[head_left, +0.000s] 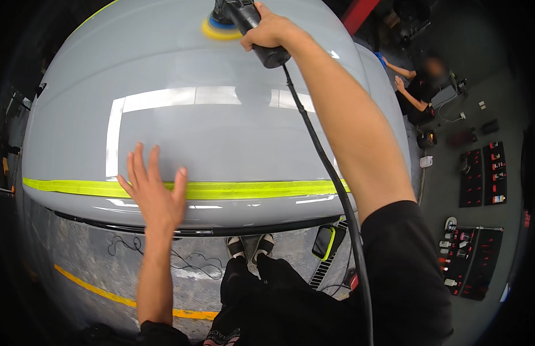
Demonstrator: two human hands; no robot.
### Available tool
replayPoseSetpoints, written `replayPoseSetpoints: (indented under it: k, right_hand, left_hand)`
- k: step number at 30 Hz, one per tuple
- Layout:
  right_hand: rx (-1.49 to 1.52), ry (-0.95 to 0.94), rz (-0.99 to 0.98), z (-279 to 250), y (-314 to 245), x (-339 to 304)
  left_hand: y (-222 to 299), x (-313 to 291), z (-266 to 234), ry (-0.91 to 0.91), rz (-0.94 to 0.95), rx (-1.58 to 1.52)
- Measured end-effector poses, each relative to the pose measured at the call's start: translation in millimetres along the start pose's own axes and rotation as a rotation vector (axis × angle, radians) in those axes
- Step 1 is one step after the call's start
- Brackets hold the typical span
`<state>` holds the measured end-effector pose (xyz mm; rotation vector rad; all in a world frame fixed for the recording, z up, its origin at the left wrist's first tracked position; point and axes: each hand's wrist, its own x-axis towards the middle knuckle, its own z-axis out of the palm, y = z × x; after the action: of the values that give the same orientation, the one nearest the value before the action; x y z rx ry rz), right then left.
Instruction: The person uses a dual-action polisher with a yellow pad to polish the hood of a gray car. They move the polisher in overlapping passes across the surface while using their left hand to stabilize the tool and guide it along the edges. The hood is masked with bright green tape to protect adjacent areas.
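My right hand (267,30) is wrapped round the body of a black car polisher (271,56) at the far side of a grey car panel (221,138). The polisher's yellow pad (217,30), with a blue backing, rests against the panel and looks smeared by motion. Nearer to me, my left hand (155,187) lies with fingers spread over the panel's near edge. Its palm covers part of a strip of bright yellow-green masking tape (250,189) that runs across the panel. From the polisher a black cord (319,135) hangs down along my right arm.
At the right a person (420,86) holds a blue cloth (379,57) against the car's side. A floor grate (321,271) and thin cables (189,262) are near my feet. Bottles and tools hang on wall racks (481,262). A red post (360,14) stands behind.
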<state>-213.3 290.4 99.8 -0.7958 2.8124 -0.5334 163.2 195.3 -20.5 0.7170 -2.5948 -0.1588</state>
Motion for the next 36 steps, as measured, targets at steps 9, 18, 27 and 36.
replayPoseSetpoints:
  k: [9,18,27,36]
  right_hand:
    - [0.006,0.049,0.002,-41.8,69.9,-26.6]
    - [0.137,0.162,0.038,-55.7,180.9,-18.9]
    - [0.124,0.209,0.156,-77.4,251.6,-21.3]
    - [0.189,0.196,0.222,-92.3,275.1,-10.1]
  left_hand:
    - [158.1,-47.8,18.2,-0.241,0.210,-0.413]
    - [171.1,-43.1,34.1,-0.209,0.208,-0.218]
    - [169.3,-41.3,35.6,-0.232,0.234,-0.147]
    - [167.3,-40.5,37.6,-0.240,0.279,-0.092]
